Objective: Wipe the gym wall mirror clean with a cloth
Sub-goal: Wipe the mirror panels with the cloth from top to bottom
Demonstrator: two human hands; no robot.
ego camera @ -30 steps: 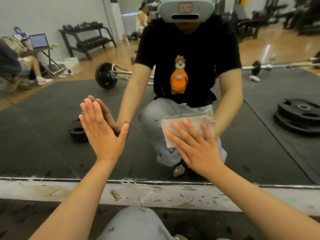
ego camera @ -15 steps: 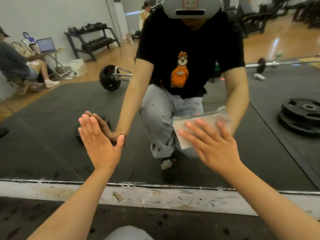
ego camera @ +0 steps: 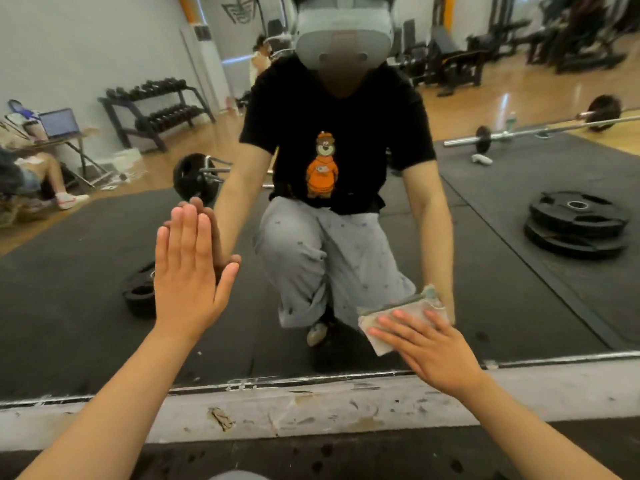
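The wall mirror (ego camera: 86, 306) fills most of the view and reflects me crouching before it. My left hand (ego camera: 188, 271) lies flat against the glass, fingers straight and pointing up. My right hand (ego camera: 429, 348) presses a folded pale cloth (ego camera: 381, 320) against the glass low down, close to the mirror's bottom edge, with straight spread fingers. Part of the cloth is hidden under that hand.
A scuffed white baseboard (ego camera: 311, 407) runs under the mirror, with dark rubber floor (ego camera: 346, 455) below it. Reflected in the glass are weight plates (ego camera: 576, 223), a barbell (ego camera: 519, 133), a dumbbell rack (ego camera: 156, 109) and a seated person (ego camera: 31, 168) at the left.
My right hand has slid the cloth rightward and down the glass toward the bottom edge. My left hand stays flat on the mirror in about the same place.
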